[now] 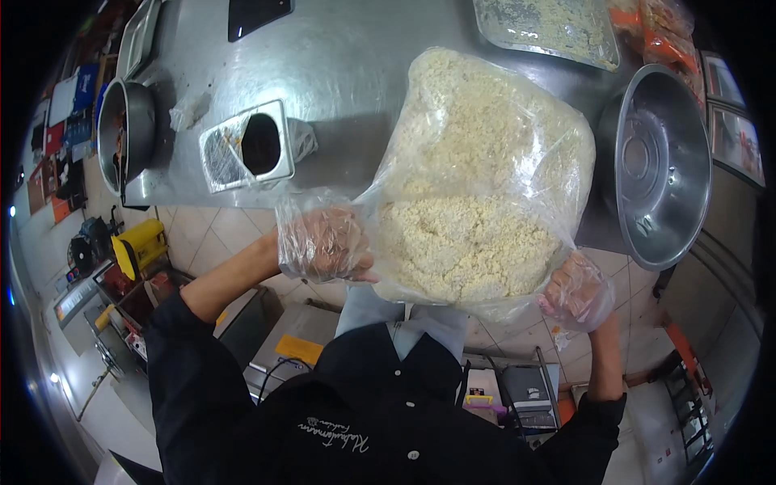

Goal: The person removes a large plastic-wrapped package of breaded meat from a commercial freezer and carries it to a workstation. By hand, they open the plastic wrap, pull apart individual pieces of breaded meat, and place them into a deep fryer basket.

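Observation:
A large clear plastic bag [485,127] of pale yellow crumbs lies on the steel table, its wide mouth facing me and reaching past the table's edge. Crumbs [470,242] show inside the mouth. My left hand [330,245], in a clear plastic glove, grips the left side of the mouth. On the right side, my right hand [573,291], gloved the same way, holds the bag's rim. The bag is spread between both hands.
A deep steel bowl [664,167] stands right of the bag. A crumb-coated tray [545,30] lies behind. To the left are a plastic-wrapped metal container [227,176], crumpled plastic [187,115], another steel bowl [142,133] and a dark flat object [257,15].

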{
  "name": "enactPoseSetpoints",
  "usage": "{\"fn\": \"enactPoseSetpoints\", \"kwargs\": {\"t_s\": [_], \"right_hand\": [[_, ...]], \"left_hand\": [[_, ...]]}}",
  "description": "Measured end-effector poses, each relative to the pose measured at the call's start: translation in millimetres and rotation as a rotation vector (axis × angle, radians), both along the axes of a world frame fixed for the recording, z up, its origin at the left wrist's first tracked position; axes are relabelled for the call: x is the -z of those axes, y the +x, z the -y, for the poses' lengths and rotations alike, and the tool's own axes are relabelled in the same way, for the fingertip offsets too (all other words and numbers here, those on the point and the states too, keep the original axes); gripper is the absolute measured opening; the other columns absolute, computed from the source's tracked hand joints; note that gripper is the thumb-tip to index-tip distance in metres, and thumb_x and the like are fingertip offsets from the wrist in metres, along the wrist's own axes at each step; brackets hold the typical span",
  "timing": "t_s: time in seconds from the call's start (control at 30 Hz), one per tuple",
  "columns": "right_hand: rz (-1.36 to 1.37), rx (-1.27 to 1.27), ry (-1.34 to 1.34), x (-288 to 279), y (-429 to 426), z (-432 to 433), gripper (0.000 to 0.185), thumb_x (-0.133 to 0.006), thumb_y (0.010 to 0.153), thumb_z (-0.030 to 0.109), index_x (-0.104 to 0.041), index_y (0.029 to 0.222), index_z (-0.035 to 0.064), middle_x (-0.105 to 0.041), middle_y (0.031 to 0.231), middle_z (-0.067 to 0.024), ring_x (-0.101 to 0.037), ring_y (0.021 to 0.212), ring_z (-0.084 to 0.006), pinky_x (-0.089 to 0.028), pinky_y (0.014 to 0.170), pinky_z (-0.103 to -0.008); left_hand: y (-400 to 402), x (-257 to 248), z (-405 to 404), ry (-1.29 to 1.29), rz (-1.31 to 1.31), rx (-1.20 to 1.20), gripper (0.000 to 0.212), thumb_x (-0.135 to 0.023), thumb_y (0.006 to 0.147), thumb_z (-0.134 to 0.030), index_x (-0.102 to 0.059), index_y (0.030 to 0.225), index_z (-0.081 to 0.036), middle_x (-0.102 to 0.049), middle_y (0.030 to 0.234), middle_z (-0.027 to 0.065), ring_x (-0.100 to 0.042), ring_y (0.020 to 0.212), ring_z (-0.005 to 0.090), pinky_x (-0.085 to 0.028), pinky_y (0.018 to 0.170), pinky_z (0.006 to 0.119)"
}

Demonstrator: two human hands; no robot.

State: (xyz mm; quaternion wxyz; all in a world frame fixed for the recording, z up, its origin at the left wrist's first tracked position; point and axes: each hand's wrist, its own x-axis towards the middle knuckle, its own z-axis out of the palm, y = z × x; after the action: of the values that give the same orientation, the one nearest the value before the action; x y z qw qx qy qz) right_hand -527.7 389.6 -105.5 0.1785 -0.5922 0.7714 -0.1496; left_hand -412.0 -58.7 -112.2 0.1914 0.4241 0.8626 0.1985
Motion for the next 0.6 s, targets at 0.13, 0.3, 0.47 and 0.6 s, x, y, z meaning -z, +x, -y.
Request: {"fn": "enactPoseSetpoints", "kwargs": {"t_s": [0.13,0.3,0.47,0.6], "right_hand": [[-0.015,0.049,0.053,-38,11,42,0.023,-0.07,0.074,0.034,-0.06,0.075,0.0144,-0.056,0.08,-0.005,-0.056,0.082,-0.0263,-0.047,0.082,-0.0446],[0.046,0.027,0.154,-53,44,73,0.014,-0.064,0.082,0.026,-0.063,0.083,0.0115,-0.06,0.083,-0.0044,-0.058,0.084,-0.0224,-0.048,0.081,-0.038],[0.067,0.079,0.066,-42,93,87,0.014,-0.062,0.085,0.019,-0.06,0.074,0.0109,-0.058,0.077,-0.0063,-0.058,0.079,-0.0227,-0.047,0.077,-0.0375],[0.147,0.183,-0.01,-18,106,96,0.024,-0.069,0.083,0.026,-0.056,0.069,0.011,-0.057,0.069,-0.005,-0.056,0.069,-0.0247,-0.047,0.065,-0.0409]], "left_hand": [[4,-27,-25,0.032,-0.117,-0.103,0.033,-0.062,0.088,-0.048,-0.064,0.097,-0.016,-0.055,0.083,0.002,-0.058,0.082,0.0214,-0.049,0.078,0.038],[29,-24,-57,-0.002,-0.131,-0.107,0.028,-0.062,0.089,-0.038,-0.065,0.102,-0.014,-0.062,0.097,0.0044,-0.062,0.099,0.0241,-0.05,0.09,0.041],[52,-17,-103,0.147,0.001,-0.232,0.019,-0.055,0.093,-0.022,-0.062,0.089,-0.005,-0.062,0.087,0.0136,-0.062,0.087,0.0294,-0.053,0.077,0.04],[60,10,-109,0.197,0.043,-0.233,0.016,-0.059,0.089,-0.024,-0.062,0.087,-0.009,-0.059,0.081,0.0096,-0.061,0.079,0.0255,-0.051,0.072,0.037]]}}
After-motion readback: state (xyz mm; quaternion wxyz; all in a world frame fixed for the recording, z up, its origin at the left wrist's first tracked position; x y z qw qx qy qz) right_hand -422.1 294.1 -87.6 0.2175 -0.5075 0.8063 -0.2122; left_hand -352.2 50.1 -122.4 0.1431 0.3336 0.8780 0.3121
